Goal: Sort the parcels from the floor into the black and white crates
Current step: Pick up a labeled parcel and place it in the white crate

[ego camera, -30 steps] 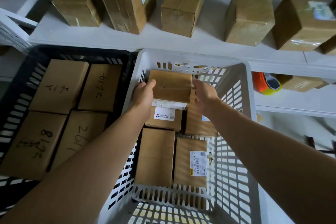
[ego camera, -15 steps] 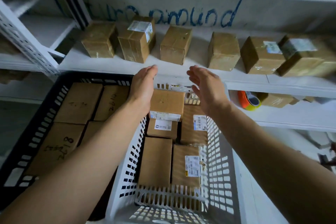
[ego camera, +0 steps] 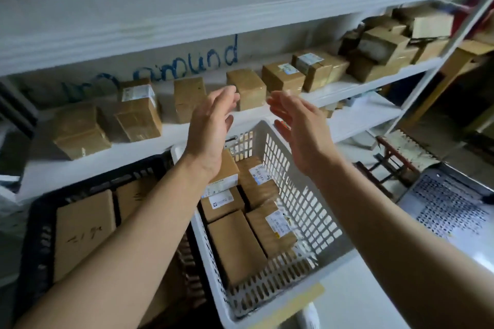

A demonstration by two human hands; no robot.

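Note:
The white crate (ego camera: 302, 203) sits at the centre and holds several brown parcels, among them a long plain one (ego camera: 235, 246) and a labelled one (ego camera: 272, 224). Left of it the black crate (ego camera: 40, 232) holds flat brown parcels with handwritten numbers (ego camera: 84, 232). My left hand (ego camera: 211, 131) and my right hand (ego camera: 302, 128) are raised above the white crate's far end, palms facing each other, fingers straight, holding nothing. The left forearm hides part of the parcels at the white crate's far end.
A white shelf (ego camera: 139, 147) behind the crates carries a row of taped brown boxes (ego camera: 80, 131). More boxes are piled at the shelf's right end (ego camera: 382, 51). A perforated metal panel (ego camera: 449, 208) lies on the floor at the right, beside a dark metal frame (ego camera: 393, 163).
Both hands let go of the parcel in the white crate and rose empty above it. The view lifted and swung to the right.

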